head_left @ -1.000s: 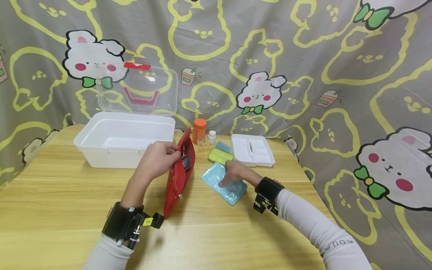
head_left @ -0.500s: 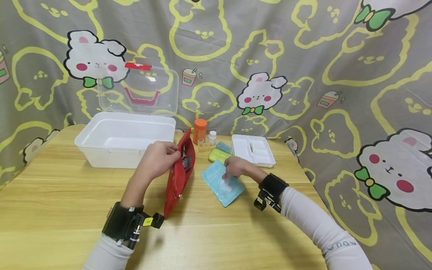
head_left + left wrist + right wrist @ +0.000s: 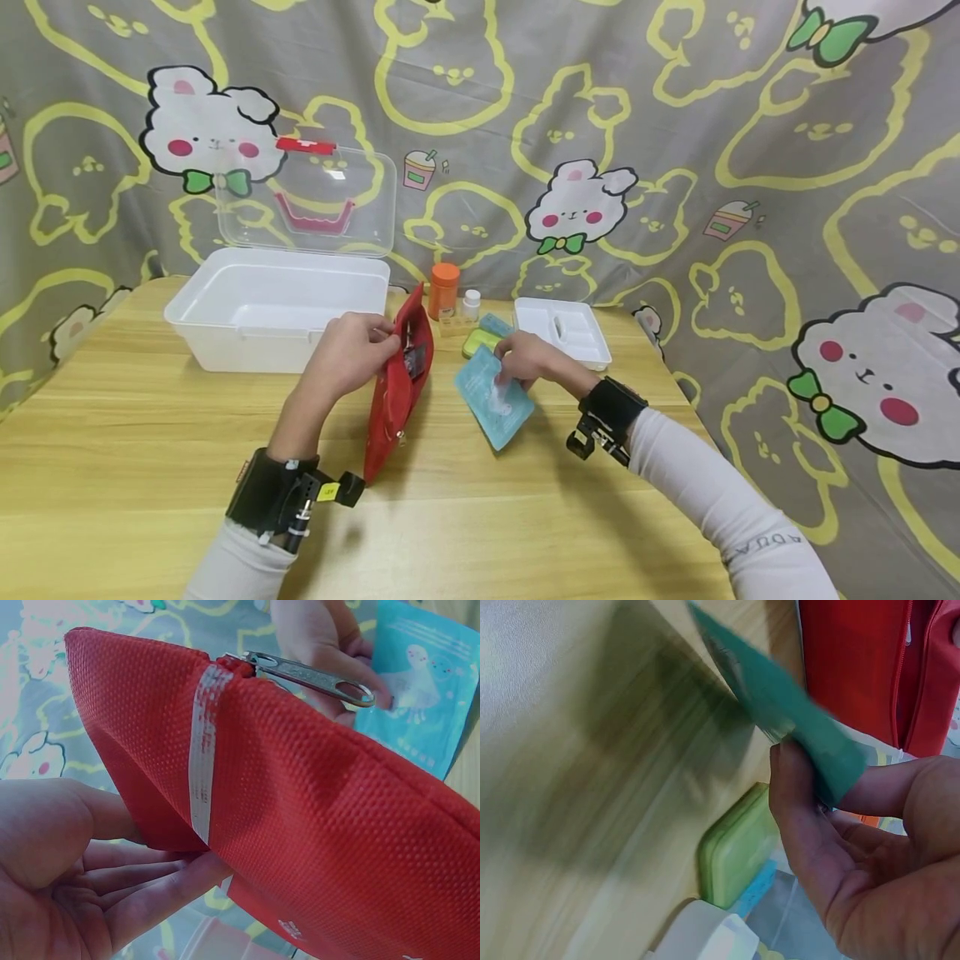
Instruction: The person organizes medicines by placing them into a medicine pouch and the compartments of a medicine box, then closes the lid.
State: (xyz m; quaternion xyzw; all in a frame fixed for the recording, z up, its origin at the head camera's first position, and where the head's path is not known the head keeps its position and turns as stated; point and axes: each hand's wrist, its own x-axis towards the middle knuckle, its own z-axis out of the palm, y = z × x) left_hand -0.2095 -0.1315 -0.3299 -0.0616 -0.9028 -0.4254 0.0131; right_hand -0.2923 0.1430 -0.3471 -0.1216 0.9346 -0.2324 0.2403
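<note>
My left hand (image 3: 352, 354) grips the upper edge of a red zippered pouch (image 3: 392, 404), which stands on edge with its mouth parted and small items inside. In the left wrist view the pouch's red fabric (image 3: 300, 765) fills much of the frame, with a metal zipper pull (image 3: 311, 675) at its top. My right hand (image 3: 531, 360) pinches a light-blue flat packet (image 3: 495, 400) between thumb and fingers, to the right of the pouch. Seen from the right wrist, the packet (image 3: 780, 697) is tilted up over the table, casting a shadow on it.
An open white box (image 3: 277, 312) with a raised clear lid (image 3: 307, 200) stands at the back left. Behind the packet are an orange bottle (image 3: 444, 292), a small white bottle (image 3: 471, 305), a green case (image 3: 480, 342), a blue case (image 3: 495, 325) and a white divided tray (image 3: 562, 329).
The packet lay flat under my right hand; it is now pinched and raised at a tilt, turned slightly. My left hand and the red pouch have stayed in place.
</note>
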